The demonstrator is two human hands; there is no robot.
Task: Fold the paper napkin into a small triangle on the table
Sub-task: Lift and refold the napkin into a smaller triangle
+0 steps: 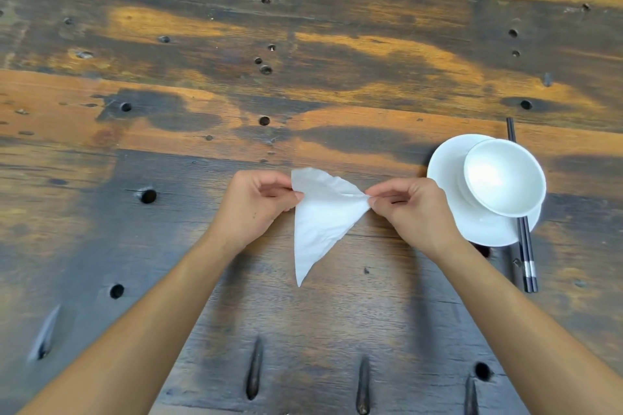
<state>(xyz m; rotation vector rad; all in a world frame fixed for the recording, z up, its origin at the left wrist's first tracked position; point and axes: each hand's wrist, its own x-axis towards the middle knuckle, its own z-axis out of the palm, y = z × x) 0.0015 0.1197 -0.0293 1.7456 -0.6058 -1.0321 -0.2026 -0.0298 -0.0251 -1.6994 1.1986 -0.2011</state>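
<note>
A white paper napkin [320, 219] is folded into a triangle, its long point toward me and its wide edge away. My left hand [256, 202] pinches the napkin's upper left corner between thumb and fingers. My right hand [414, 209] pinches the right corner with thumb and forefinger. The napkin stretches between both hands just above the dark wooden table [303, 330]; its lower tip seems to rest on the wood.
A white bowl [505, 177] sits tilted on a white plate [448, 162] just right of my right hand. Dark chopsticks [527, 256] lie partly under the plate. The tabletop has several holes and slots.
</note>
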